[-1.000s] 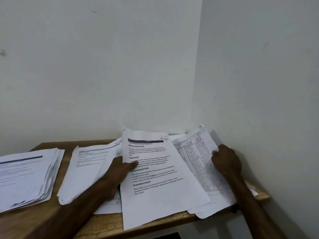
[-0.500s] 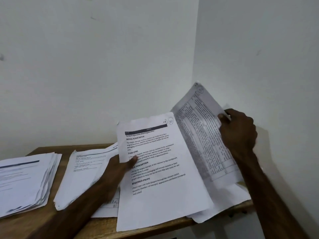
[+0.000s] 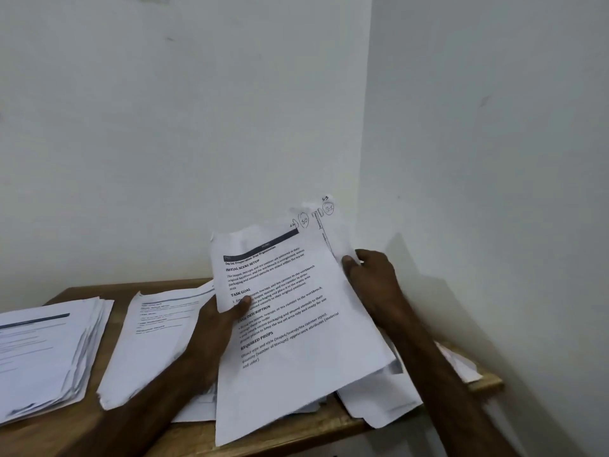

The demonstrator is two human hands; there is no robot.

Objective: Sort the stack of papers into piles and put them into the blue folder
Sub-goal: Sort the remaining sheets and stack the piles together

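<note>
A printed sheet headed with a dark bar (image 3: pixel 296 324) is lifted off the wooden table (image 3: pixel 230 437), tilted up towards the wall. My left hand (image 3: pixel 214 324) grips its left edge, thumb on the print. My right hand (image 3: pixel 372 285) holds the right edge together with a second sheet (image 3: pixel 333 225) tucked behind it. More loose white papers (image 3: pixel 379 404) lie under them, hanging over the table's front edge. No blue folder is in view.
A thick stack of papers (image 3: pixel 43 354) sits at the table's left end. A second pile (image 3: pixel 155 341) lies beside it, near my left forearm. White walls meet in a corner behind the table's right end.
My right hand has swung the table-printed sheet in behind the front sheet. Both hands have lifted the papers a little higher.
</note>
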